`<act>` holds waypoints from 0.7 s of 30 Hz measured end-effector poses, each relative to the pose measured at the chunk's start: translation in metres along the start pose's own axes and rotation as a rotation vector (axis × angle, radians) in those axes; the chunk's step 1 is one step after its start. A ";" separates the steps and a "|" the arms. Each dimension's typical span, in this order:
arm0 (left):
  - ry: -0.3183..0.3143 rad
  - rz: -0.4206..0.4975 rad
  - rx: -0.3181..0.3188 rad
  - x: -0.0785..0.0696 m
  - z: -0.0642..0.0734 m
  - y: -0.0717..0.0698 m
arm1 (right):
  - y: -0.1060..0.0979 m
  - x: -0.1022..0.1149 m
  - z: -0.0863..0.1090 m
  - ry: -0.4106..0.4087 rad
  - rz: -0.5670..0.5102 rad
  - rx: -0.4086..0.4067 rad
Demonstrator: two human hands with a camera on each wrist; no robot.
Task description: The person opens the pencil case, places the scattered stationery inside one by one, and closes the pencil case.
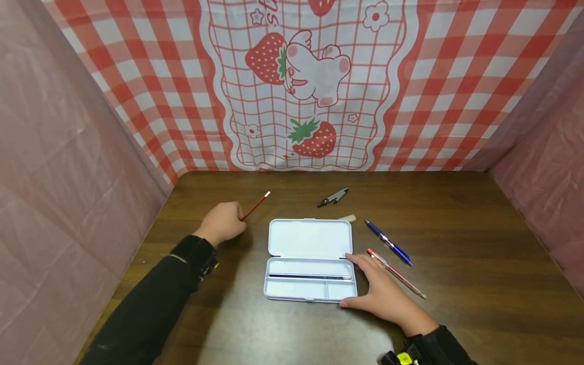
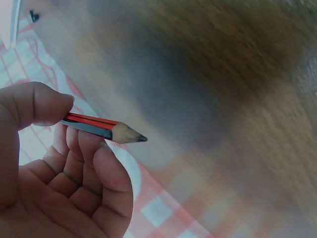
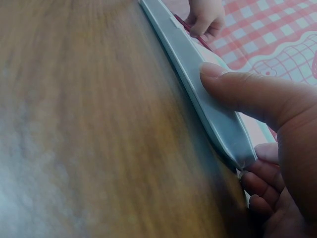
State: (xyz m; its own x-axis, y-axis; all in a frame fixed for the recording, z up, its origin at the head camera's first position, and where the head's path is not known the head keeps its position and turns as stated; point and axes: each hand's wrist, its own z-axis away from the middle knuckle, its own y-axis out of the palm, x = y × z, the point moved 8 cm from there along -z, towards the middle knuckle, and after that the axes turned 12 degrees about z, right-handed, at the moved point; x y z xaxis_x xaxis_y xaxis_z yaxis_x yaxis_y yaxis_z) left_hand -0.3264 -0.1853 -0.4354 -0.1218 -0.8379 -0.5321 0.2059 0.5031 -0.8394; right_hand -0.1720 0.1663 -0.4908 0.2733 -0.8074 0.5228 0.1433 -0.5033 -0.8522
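Observation:
Between the thumb and fingers of my left hand [image 1: 223, 222] is a red-and-black pencil [image 1: 256, 204]; its sharpened tip shows in the left wrist view and its white end points away from me. An open white pencil case [image 1: 310, 238] lies on the table, lid folded back. Its right end is held by my right hand [image 1: 382, 291], the thumb on the front edge and the fingers around the side. Inside the case, a dark pencil [image 1: 310, 277] lies in the long rear compartment. Two front compartments, split by a divider, hold nothing visible.
Behind the case a grey drawing compass [image 1: 333, 197] rests on the brown table [image 1: 456, 228]. A pale eraser-like piece [image 1: 349, 218] is partly hidden by the lid. To the right lie a blue pen [image 1: 389, 242] and a red pen [image 1: 396, 274]. A checked cloth [image 1: 456, 76] hangs behind.

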 end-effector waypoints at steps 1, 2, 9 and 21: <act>0.009 -0.002 0.001 -0.004 0.001 0.001 | 0.000 0.000 0.000 -0.001 0.000 -0.001; 0.019 -0.007 0.002 -0.008 0.002 0.002 | 0.000 0.000 0.000 -0.001 0.000 -0.001; 0.089 -0.005 0.006 -0.040 0.011 0.009 | 0.000 -0.001 0.001 0.005 -0.001 0.004; 0.122 -0.038 0.061 -0.083 0.024 0.025 | -0.001 0.001 0.000 0.001 0.006 -0.001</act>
State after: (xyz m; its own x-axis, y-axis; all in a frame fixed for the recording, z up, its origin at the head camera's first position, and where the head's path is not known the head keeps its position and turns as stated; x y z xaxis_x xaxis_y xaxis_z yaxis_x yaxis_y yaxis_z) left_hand -0.2876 -0.1077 -0.4096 -0.2468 -0.8222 -0.5129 0.2572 0.4548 -0.8527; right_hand -0.1718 0.1663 -0.4900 0.2731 -0.8109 0.5176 0.1410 -0.4985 -0.8553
